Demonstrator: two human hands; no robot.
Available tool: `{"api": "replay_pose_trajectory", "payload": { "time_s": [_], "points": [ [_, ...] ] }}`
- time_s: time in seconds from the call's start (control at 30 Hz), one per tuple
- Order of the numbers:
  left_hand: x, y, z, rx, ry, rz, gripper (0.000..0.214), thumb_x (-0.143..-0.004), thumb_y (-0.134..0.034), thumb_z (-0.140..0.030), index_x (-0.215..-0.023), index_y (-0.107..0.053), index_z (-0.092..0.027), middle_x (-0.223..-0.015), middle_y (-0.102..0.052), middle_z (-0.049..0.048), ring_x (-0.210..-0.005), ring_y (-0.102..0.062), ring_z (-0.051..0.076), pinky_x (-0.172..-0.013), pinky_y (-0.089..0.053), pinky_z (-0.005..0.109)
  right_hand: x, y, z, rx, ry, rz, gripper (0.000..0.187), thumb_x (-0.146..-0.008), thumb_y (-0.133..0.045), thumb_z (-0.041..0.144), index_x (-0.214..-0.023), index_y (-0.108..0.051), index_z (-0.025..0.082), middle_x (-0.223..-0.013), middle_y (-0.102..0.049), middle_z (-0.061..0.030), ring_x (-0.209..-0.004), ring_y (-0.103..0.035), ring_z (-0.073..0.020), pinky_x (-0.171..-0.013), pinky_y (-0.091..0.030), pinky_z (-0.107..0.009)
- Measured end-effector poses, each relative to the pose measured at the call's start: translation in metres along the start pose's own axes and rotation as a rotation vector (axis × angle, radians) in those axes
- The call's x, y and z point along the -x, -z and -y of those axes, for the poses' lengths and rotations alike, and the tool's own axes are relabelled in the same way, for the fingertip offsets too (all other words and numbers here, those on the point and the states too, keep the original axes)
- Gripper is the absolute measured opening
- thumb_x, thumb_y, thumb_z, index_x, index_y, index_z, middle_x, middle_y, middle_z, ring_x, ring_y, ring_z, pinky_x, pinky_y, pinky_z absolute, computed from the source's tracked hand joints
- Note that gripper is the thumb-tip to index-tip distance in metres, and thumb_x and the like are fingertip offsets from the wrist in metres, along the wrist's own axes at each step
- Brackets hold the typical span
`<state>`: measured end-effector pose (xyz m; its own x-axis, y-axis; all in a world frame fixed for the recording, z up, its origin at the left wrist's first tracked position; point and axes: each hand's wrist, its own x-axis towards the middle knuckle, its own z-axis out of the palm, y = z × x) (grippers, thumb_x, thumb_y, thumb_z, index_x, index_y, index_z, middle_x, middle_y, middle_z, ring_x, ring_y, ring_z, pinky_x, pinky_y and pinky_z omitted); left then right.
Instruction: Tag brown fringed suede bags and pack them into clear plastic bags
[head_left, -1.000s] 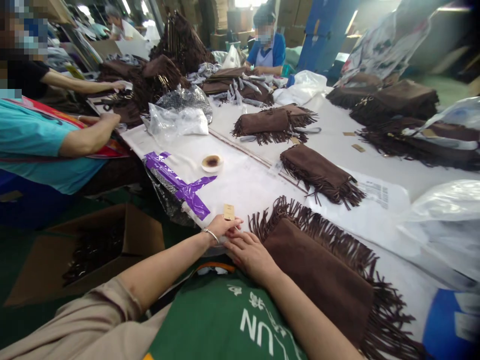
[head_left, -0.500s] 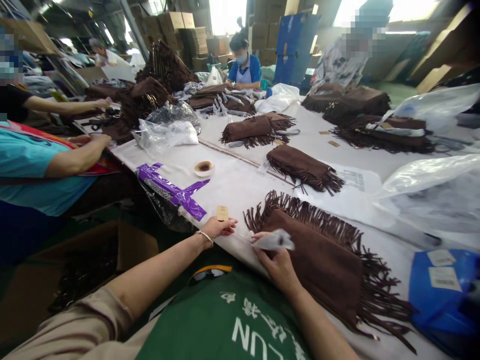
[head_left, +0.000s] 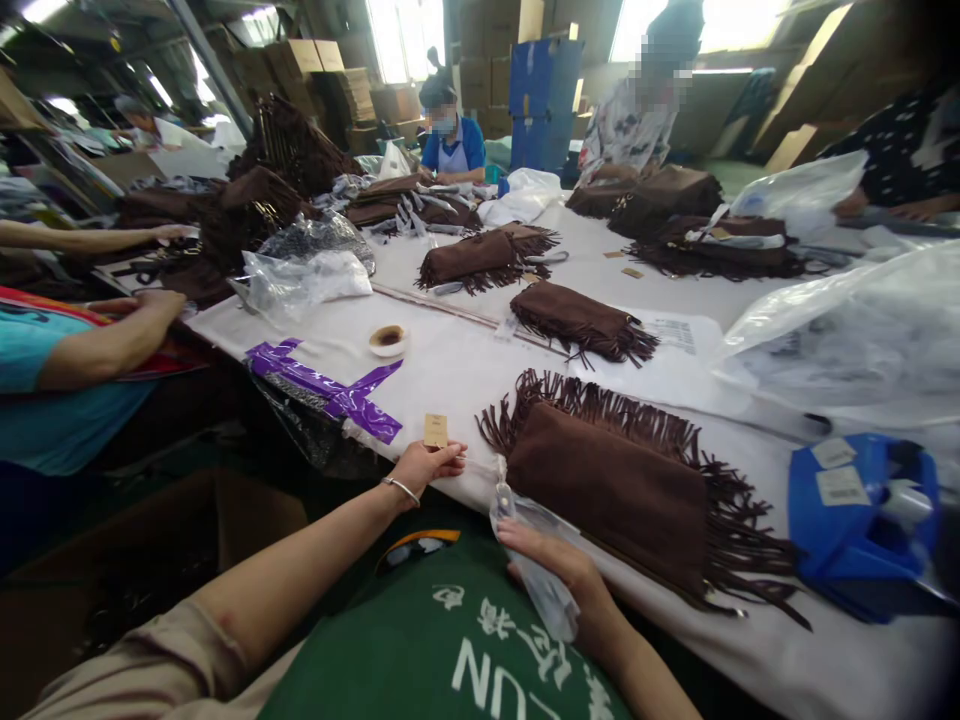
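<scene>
My left hand (head_left: 427, 465) rests on the near edge of the white table (head_left: 465, 380), fingers together and pressed down just below a small tan card tag (head_left: 435, 430). My right hand (head_left: 555, 565) is below the table edge, closed on a clear plastic bag (head_left: 536, 560) that hangs from it. A brown fringed suede bag (head_left: 615, 480) lies flat on the table just right of both hands.
Purple tape strips (head_left: 330, 385) and a tape roll (head_left: 388, 339) lie to the left. More brown fringed bags (head_left: 574, 320) and plastic bags (head_left: 855, 340) cover the table. A blue container (head_left: 862, 520) sits at right. Other people work around the table; a cardboard box (head_left: 150, 560) stands below left.
My right hand has drawn back off the table toward me, pulling the clear plastic bag down with it. My left hand has stayed at the table edge by the tag.
</scene>
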<state>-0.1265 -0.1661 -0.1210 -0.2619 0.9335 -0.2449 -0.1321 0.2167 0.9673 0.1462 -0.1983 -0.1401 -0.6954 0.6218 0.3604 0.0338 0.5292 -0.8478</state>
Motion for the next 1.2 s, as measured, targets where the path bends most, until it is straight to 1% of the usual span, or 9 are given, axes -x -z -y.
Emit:
{"api": "replay_pose_trajectory", "payload": {
  "time_s": [0.2,0.37,0.53,0.67,0.77,0.9,0.97,1.1,1.2],
  "points": [
    [0.006,-0.012,0.0,-0.159,-0.044,0.12,0.05,-0.064,-0.078,-0.047,-0.093,-0.067,-0.008,-0.075,-0.066,0.0058,-0.059,-0.06,0.012,-0.057,-0.052,0.023,-0.001,-0.002,-0.001,-0.077,-0.143,0.0,0.035,-0.087,-0.057,0.031,-0.122,-0.058,0.027,-0.132,-0.054,-0.0076,-0.122,-0.05,-0.0236,-0.105,-0.04,-0.042],
    [-0.004,-0.041,-0.003,-0.347,-0.131,0.186,0.041,-0.078,-0.062,-0.052,-0.09,-0.064,-0.013,-0.055,-0.055,-0.0023,-0.048,-0.051,0.01,-0.046,-0.043,0.021,-0.012,-0.004,0.002,-0.034,-0.045,-0.029,0.021,-0.085,-0.06,0.028,-0.106,-0.065,0.027,-0.12,-0.062,-0.0053,-0.111,-0.057,-0.0214,-0.095,-0.048,-0.035],
    [-0.007,-0.044,-0.004,-0.577,-0.361,0.14,0.024,-0.079,-0.063,-0.037,-0.089,-0.068,-0.015,-0.084,-0.063,0.0037,-0.068,-0.054,0.011,-0.063,-0.045,0.021,-0.013,0.007,0.008,0.169,-0.134,-0.455,0.023,-0.086,-0.058,0.033,-0.106,-0.068,0.028,-0.089,-0.063,-0.0045,-0.079,-0.061,-0.0179,-0.07,-0.051,-0.028],
    [-0.002,-0.038,-0.003,-0.62,-0.438,0.248,0.024,-0.083,-0.058,-0.029,-0.101,-0.066,-0.016,-0.091,-0.06,0.0048,-0.072,-0.052,0.011,-0.067,-0.044,0.021,-0.02,0.013,0.006,-0.234,-0.497,-0.814,0.039,-0.088,-0.053,0.041,-0.122,-0.056,0.023,-0.061,-0.046,0.0042,-0.046,-0.039,-0.0088,-0.039,-0.034,-0.02],
    [-0.001,-0.039,-0.003,-0.629,-0.463,0.286,0.029,-0.082,-0.059,-0.026,-0.11,-0.062,-0.016,-0.094,-0.057,0.0049,-0.068,-0.05,0.01,-0.066,-0.044,0.021,-0.026,0.015,0.003,-0.471,-0.543,-0.901,0.042,-0.087,-0.052,0.046,-0.118,-0.056,0.018,-0.061,-0.045,0.0047,-0.044,-0.035,-0.0074,-0.035,-0.024,-0.018],
    [-0.003,-0.04,-0.005,-0.701,-0.504,0.311,0.034,-0.079,-0.061,-0.02,-0.113,-0.06,-0.017,-0.095,-0.055,0.0045,-0.067,-0.05,0.009,-0.067,-0.045,0.021,-0.028,0.018,0.01,-0.144,-0.457,-0.674,0.027,-0.085,-0.056,0.044,-0.085,-0.063,0.018,-0.064,-0.053,0.0015,-0.054,-0.048,-0.0106,-0.047,-0.039,-0.021],
    [-0.004,-0.037,-0.005,-0.729,-0.508,0.316,0.032,-0.078,-0.06,-0.018,-0.11,-0.062,-0.017,-0.093,-0.057,0.0044,-0.069,-0.051,0.011,-0.067,-0.045,0.022,-0.029,0.019,0.017,0.097,-0.271,-0.507,0.014,-0.084,-0.06,0.034,-0.082,-0.064,0.021,-0.069,-0.059,0.0005,-0.062,-0.055,-0.0126,-0.057,-0.045,-0.023],
    [-0.007,-0.024,-0.004,-0.626,-0.333,0.246,0.018,-0.079,-0.057,-0.02,-0.093,-0.067,-0.016,-0.082,-0.063,0.0043,-0.071,-0.056,0.013,-0.064,-0.047,0.022,-0.028,0.02,0.021,0.338,0.116,-0.23,0.032,-0.087,-0.054,0.017,-0.116,-0.059,0.029,-0.09,-0.068,-0.0006,-0.077,-0.063,-0.0152,-0.073,-0.052,-0.027],
    [-0.008,-0.016,-0.003,-0.461,-0.104,0.168,0.018,-0.078,-0.057,-0.024,-0.09,-0.065,-0.014,-0.063,-0.06,0.0014,-0.056,-0.055,0.012,-0.052,-0.047,0.022,-0.014,0.027,0.012,0.393,0.089,0.018,0.046,-0.09,-0.049,0.018,-0.134,-0.043,0.031,-0.106,-0.068,-0.0019,-0.093,-0.064,-0.0172,-0.082,-0.053,-0.03]
  ]
}}
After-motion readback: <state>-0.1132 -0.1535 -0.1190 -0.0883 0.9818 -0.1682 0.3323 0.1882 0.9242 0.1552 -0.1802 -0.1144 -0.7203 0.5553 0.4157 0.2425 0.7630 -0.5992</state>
